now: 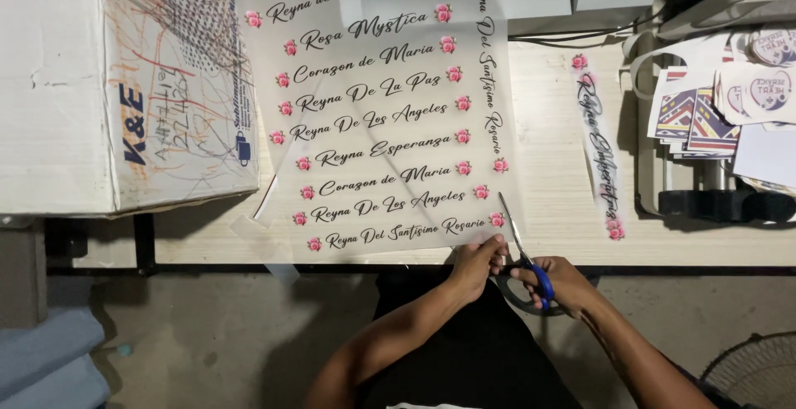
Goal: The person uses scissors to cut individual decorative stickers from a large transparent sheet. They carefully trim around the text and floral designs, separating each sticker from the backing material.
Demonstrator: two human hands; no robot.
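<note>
Flat on table, clear printed sheet [381, 119] (script lines, pink roses), scissors [518, 247] at edge

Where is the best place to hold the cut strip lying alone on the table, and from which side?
Probably the strip's near end, approached from the table's front edge: it lies flat, lengthwise away from the person, that end closest to the hands.

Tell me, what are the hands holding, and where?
The right hand holds scissors by the blue handle loops. The left hand pinches the printed sheet at its bottom edge.
</note>
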